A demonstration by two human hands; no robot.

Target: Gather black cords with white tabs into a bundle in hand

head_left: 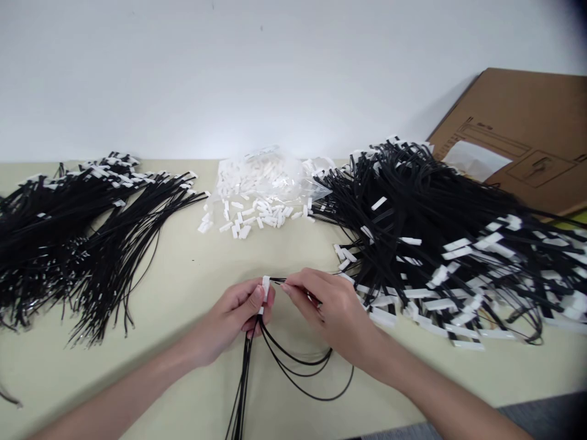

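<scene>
Near the middle of the table, my left hand (245, 308) pinches a small white connector (265, 287) between thumb and fingers. Thin black wires (276, 280) run from the connector's right side to my right hand (326, 304), whose thumb and fingers are closed on them. More black cables (245, 379) hang down below my left hand toward the front edge of the view, and several loop out to the right beneath my right hand. A second white piece shows just under the connector, partly hidden by my left fingers.
Piles of black cables with white ends lie at the left (55, 226) and right (426, 208). Loose white connectors (261, 214) lie before a clear plastic bag (268, 174) of them at the back. A cardboard box (527, 122) leans against the wall at the right.
</scene>
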